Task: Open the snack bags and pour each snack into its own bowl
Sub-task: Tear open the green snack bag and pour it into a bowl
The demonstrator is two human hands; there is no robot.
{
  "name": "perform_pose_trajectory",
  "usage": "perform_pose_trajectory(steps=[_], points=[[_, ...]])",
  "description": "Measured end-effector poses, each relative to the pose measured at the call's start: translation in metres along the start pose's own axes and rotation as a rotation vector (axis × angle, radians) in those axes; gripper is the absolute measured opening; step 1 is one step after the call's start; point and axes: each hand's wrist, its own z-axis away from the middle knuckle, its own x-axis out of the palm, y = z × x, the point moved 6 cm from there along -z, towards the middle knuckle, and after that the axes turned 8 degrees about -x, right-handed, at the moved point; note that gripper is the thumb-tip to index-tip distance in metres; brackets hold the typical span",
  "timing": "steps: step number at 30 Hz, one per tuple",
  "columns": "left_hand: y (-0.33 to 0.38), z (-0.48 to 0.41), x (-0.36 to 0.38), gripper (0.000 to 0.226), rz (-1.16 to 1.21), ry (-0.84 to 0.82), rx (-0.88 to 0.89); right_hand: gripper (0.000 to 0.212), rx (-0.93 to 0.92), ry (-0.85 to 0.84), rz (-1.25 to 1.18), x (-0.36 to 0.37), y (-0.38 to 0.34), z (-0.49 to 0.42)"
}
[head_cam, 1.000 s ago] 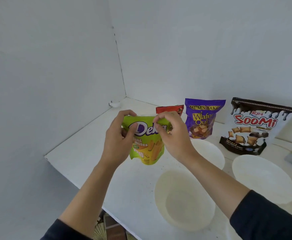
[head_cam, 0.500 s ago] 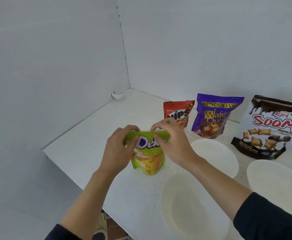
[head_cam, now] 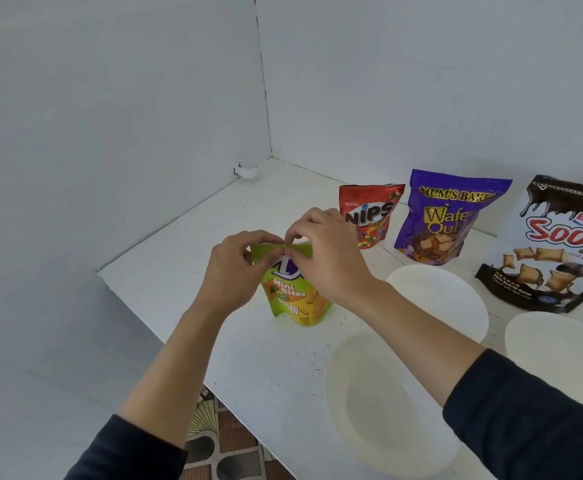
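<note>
My left hand [head_cam: 234, 268] and right hand [head_cam: 328, 261] pinch the green bag's [head_cam: 293, 296] top seal to tear it; it stands at ten o'clock of the nearest bowl [head_cam: 383, 403], ready for pouring

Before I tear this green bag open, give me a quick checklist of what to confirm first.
1. Both hands on the top edge: left hand and right hand pinch the top of the green bag. Ok.
2. Bag upright on the table: ok.
3. Top already torn: cannot tell, fingers cover it.
4. Empty bowl close by: the near bowl looks empty, just right of the bag. Ok.
5. Other bags clear of the tear: red bag and purple bag stand apart behind. Ok.
</note>
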Motion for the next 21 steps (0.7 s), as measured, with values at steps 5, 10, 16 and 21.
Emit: perform_pose_trajectory(steps=[5, 10, 16, 21], points=[[-0.011, 0.002, -0.008, 0.014, 0.075, 0.011, -0.053, 0.006, -0.009, -0.025, 0.011, 0.005, -0.001, -0.006], [-0.013, 0.007, -0.008, 0.015, 0.116, -0.003, -0.095, 0.006, -0.049, 0.004, 0.021, 0.002, -0.003, -0.003], [-0.008, 0.004, -0.005, 0.012, 0.094, -0.068, -0.101, 0.006, -0.041, -0.049, 0.000, 0.003, -0.001, -0.002], [-0.008, 0.005, -0.009, 0.023, 0.105, -0.048, -0.059, 0.006, -0.050, 0.028, 0.004, -0.004, 0.006, 0.003]])
